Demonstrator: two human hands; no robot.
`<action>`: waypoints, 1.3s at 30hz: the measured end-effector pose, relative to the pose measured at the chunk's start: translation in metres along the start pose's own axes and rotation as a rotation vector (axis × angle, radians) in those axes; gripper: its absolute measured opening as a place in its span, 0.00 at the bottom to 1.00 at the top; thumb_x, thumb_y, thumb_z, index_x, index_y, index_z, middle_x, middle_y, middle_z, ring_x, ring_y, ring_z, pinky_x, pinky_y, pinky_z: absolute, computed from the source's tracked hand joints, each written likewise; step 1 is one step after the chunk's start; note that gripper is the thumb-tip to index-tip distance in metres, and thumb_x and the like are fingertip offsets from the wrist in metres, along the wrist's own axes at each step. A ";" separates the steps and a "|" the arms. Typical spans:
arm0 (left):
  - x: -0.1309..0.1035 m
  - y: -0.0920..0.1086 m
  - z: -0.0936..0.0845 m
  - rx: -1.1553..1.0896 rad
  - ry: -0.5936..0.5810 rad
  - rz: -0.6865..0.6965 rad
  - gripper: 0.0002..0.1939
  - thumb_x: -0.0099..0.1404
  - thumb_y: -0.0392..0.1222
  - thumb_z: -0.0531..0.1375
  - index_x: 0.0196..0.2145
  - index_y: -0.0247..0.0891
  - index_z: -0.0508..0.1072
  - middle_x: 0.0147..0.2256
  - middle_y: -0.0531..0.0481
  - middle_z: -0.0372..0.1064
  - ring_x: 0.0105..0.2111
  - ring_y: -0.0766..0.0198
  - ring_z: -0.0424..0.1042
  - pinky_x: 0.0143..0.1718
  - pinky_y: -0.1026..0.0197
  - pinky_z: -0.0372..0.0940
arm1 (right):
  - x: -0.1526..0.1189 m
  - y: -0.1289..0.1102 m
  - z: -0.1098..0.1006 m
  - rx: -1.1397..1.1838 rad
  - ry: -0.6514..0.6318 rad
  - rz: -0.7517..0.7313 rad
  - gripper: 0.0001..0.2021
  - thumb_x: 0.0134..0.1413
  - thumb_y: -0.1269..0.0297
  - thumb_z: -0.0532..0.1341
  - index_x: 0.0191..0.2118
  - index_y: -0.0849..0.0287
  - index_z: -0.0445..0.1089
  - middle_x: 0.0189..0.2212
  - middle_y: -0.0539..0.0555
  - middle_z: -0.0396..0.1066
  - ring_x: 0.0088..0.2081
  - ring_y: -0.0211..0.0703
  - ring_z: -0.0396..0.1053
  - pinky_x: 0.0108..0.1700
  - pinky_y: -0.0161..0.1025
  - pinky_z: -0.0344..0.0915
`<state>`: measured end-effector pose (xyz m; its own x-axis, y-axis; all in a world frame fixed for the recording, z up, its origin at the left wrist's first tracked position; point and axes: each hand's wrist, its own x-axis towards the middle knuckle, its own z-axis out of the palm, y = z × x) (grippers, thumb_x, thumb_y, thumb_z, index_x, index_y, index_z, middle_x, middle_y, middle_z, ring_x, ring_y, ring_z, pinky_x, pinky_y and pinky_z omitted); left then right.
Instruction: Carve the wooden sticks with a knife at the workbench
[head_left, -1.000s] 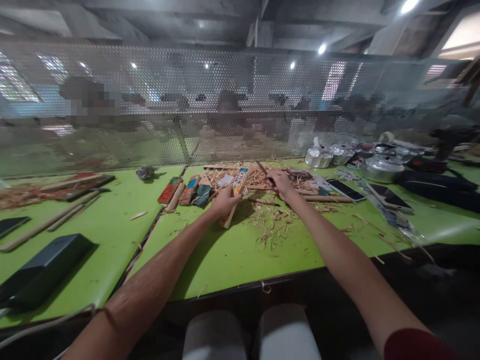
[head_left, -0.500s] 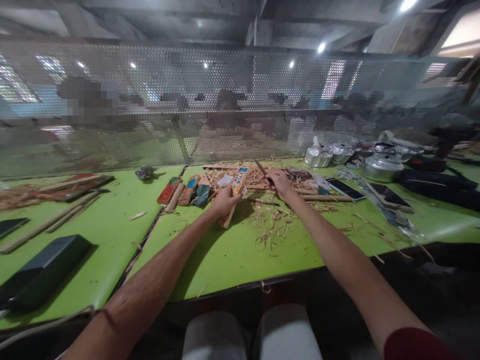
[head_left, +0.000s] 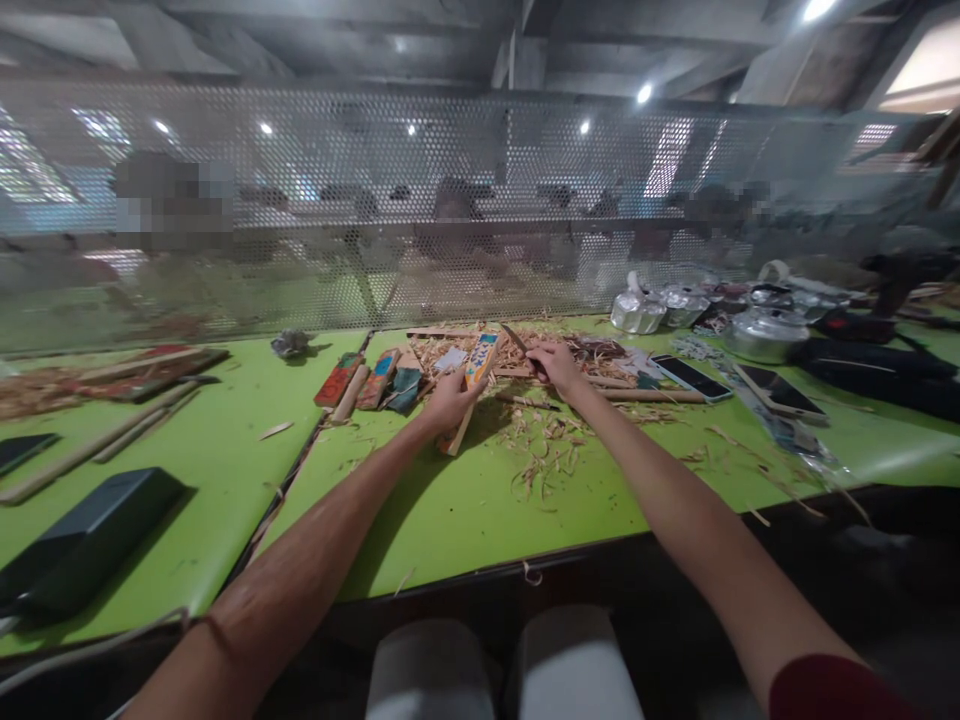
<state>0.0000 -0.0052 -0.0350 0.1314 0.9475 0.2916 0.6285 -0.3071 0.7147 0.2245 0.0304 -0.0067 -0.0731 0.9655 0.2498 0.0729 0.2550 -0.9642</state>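
Observation:
My left hand (head_left: 448, 400) is closed around a painted wooden block (head_left: 480, 360) with a white, blue and orange face, held tilted above the green table (head_left: 450, 520). My right hand (head_left: 553, 366) grips a knife (head_left: 514, 339), its blade pointing up and left toward the block but apart from it. Curled wood shavings (head_left: 544, 460) lie beneath and behind both hands. Left of my left hand rest a red painted block (head_left: 339, 380), a short wooden stick (head_left: 349, 396) and a blue-and-orange block (head_left: 378, 380).
A perforated metal screen (head_left: 450, 270) stands along the back, with people behind it. Silver kettles (head_left: 637, 310), a phone (head_left: 690, 377) and a second phone (head_left: 780, 390) lie to the right. At left are a dark box (head_left: 90, 540) and long sticks (head_left: 90, 450).
The knife in my right hand has tilted and shifted slightly left, its tip nearer the painted block. My left hand and the block have hardly moved.

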 end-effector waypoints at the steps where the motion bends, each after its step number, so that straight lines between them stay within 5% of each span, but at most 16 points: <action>1: 0.000 0.000 0.000 -0.020 0.002 0.011 0.17 0.69 0.54 0.58 0.27 0.42 0.62 0.26 0.52 0.63 0.28 0.61 0.61 0.30 0.59 0.57 | 0.000 0.000 0.000 -0.003 0.004 0.001 0.06 0.46 0.65 0.60 0.25 0.63 0.70 0.15 0.48 0.64 0.15 0.30 0.52 0.17 0.30 0.45; 15: 0.000 -0.005 0.002 -0.094 -0.007 0.051 0.19 0.72 0.55 0.53 0.28 0.41 0.64 0.28 0.51 0.65 0.30 0.61 0.63 0.31 0.59 0.58 | -0.002 0.003 -0.001 0.010 -0.043 -0.029 0.11 0.50 0.58 0.66 0.29 0.63 0.72 0.18 0.48 0.66 0.16 0.30 0.53 0.19 0.30 0.47; 21: 0.000 -0.005 0.002 -0.081 0.003 0.068 0.19 0.72 0.55 0.52 0.29 0.41 0.63 0.28 0.52 0.64 0.30 0.62 0.61 0.31 0.59 0.56 | -0.001 0.008 -0.002 -0.230 -0.123 -0.135 0.19 0.53 0.49 0.66 0.29 0.65 0.77 0.17 0.48 0.65 0.20 0.33 0.56 0.25 0.32 0.51; 28: -0.001 0.000 0.000 -0.060 0.001 0.006 0.17 0.71 0.53 0.56 0.29 0.40 0.65 0.27 0.52 0.64 0.30 0.61 0.61 0.31 0.60 0.57 | 0.004 0.013 -0.003 -0.402 -0.127 -0.186 0.17 0.54 0.55 0.66 0.36 0.66 0.84 0.28 0.55 0.78 0.28 0.40 0.66 0.33 0.34 0.59; 33: -0.001 0.001 0.000 -0.038 0.005 0.020 0.15 0.69 0.52 0.58 0.29 0.41 0.64 0.27 0.52 0.63 0.30 0.62 0.61 0.31 0.60 0.56 | 0.001 0.008 -0.002 -0.397 -0.010 -0.187 0.15 0.55 0.58 0.67 0.36 0.67 0.85 0.29 0.57 0.79 0.30 0.42 0.68 0.34 0.35 0.61; 39: -0.003 0.000 0.001 -0.039 -0.007 0.022 0.15 0.69 0.51 0.58 0.28 0.41 0.64 0.27 0.52 0.63 0.30 0.61 0.62 0.30 0.60 0.55 | 0.002 0.009 -0.006 -0.389 -0.056 -0.155 0.12 0.54 0.62 0.67 0.36 0.66 0.85 0.28 0.55 0.79 0.29 0.41 0.68 0.35 0.35 0.62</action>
<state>0.0002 -0.0076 -0.0367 0.1502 0.9412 0.3027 0.5949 -0.3306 0.7327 0.2308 0.0351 -0.0147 -0.1663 0.9126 0.3734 0.4257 0.4080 -0.8077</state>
